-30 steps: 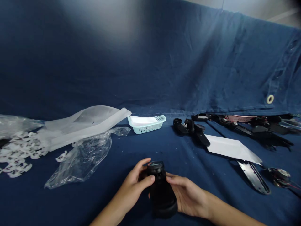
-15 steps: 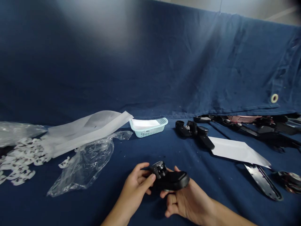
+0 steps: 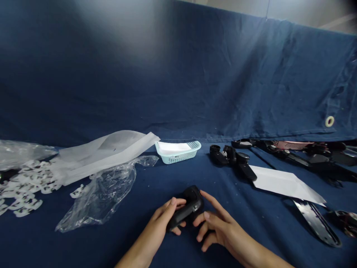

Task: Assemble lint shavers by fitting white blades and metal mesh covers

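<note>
My left hand (image 3: pixel 164 219) is closed on a black plastic housing (image 3: pixel 190 209), gripping the lower end of its long body between thumb and fingers. The housing has a bulky rounded head at the top and a small detail on its side. To its right is my right hand (image 3: pixel 219 223), fingers spread and curved. Its index fingertip is at the edge of the head; whether it presses there I cannot tell. Similar black housings (image 3: pixel 223 154) lie on the blue cloth, further back to the right.
A light blue basket (image 3: pixel 178 158) with white paper stands at the back. Left are a white foam sheet (image 3: pixel 106 156), a clear plastic bag (image 3: pixel 103 197) and many small white pieces (image 3: pixel 25 190). Right are white paper (image 3: pixel 281 182), a long black shell (image 3: pixel 318 221) and a pink basket (image 3: pixel 292 145).
The black housing has been turned over, so its head now points away and its body runs toward my left palm. My right hand has loosened from under it and spread its fingers.
</note>
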`<state>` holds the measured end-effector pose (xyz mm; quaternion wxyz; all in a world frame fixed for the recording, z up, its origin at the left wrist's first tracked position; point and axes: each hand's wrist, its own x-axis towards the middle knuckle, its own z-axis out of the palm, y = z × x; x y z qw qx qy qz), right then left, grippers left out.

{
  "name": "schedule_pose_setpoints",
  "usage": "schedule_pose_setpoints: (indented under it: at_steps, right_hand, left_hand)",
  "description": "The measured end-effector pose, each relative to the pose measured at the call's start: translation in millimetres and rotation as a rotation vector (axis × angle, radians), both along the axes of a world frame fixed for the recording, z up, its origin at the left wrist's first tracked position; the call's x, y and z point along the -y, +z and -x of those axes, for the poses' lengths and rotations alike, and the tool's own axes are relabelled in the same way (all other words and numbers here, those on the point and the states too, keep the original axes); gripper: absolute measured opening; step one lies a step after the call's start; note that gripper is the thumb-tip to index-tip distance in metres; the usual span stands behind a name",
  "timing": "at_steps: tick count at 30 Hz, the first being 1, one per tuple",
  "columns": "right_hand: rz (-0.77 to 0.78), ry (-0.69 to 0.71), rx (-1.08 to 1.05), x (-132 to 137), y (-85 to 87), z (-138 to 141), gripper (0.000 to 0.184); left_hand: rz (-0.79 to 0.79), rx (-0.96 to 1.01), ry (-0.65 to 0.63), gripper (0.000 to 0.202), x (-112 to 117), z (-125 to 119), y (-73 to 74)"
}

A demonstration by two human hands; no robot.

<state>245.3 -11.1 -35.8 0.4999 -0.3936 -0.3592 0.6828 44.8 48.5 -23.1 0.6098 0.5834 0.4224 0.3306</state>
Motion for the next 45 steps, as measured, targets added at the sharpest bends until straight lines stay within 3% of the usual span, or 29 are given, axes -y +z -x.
schedule_pose_setpoints:
  at_steps: [3, 8, 10, 13, 16, 19, 22, 25, 27, 30, 32, 34, 37, 40, 45]
  right_hand:
    - [-0.136, -0.020, 0.205, 1, -4.8, 1, 0.069]
    - [-0.247, -0.131, 0.442, -1, -7.7, -4, 0.035]
    - [-0.254, -0.241, 0.469, -3, -7.3, -9, 0.031]
    - [-0.251, -0.391, 0.452, -5, -4.4, -15, 0.037]
    - [-0.242, -0.307, 0.286, -4, 1.5, -14, 0.054]
    - [-0.229, -0.162, 0.144, 0, 6.8, -9, 0.054]
    - [-0.227, -0.201, 0.107, 0, 7.7, -6, 0.062]
    - [-0.238, -0.242, 0.114, -1, 5.0, -7, 0.063]
    - [-0.256, -0.246, 0.159, -2, 2.9, -9, 0.062]
    - [-0.304, -0.187, 0.256, -1, 2.4, -13, 0.066]
    - [-0.343, -0.093, 0.282, 1, 3.7, -14, 0.066]
    - [-0.361, 0.025, 0.272, 5, 5.2, -14, 0.067]
    - [-0.340, 0.116, 0.283, 10, 5.5, -13, 0.071]
    - [-0.368, 0.025, 0.364, 11, 2.8, -12, 0.071]
    - [-0.343, -0.126, 0.375, 4, -0.6, -15, 0.048]
  left_hand:
    - [-0.109, -0.033, -0.057, 0.045, 6, 1, 6.9]
    - [-0.359, -0.111, -0.065, 0.028, 19, -5, 7.3]
    - [-0.553, -0.217, -0.070, 0.031, 22, -6, 3.9]
    - [-0.974, -0.407, -0.047, 0.040, 26, -4, 1.2]
    - [-1.263, -0.449, -0.019, 0.049, 30, -2, 3.1]
    - [-1.283, -0.456, 0.020, 0.057, 35, -3, 3.4]
    - [-1.134, -0.403, 0.026, 0.067, 38, -6, -1.2]
    - [-0.847, -0.247, 0.058, 0.078, 39, -10, -3.4]
    - [-0.508, -0.059, 0.071, 0.081, 38, -13, 0.1]
    - [0.163, 0.256, -0.005, 0.072, 36, -15, 9.4]
    - [0.554, 0.350, -0.106, 0.069, 35, -16, 13.5]
    - [0.815, 0.363, -0.176, 0.080, 35, -17, 13.1]
    - [0.974, 0.345, -0.183, 0.087, 36, -19, 5.7]
    - [0.957, 0.359, -0.204, 0.088, 36, -23, -3.4]
    - [0.933, 0.487, -0.233, 0.085, 37, -27, -9.1]
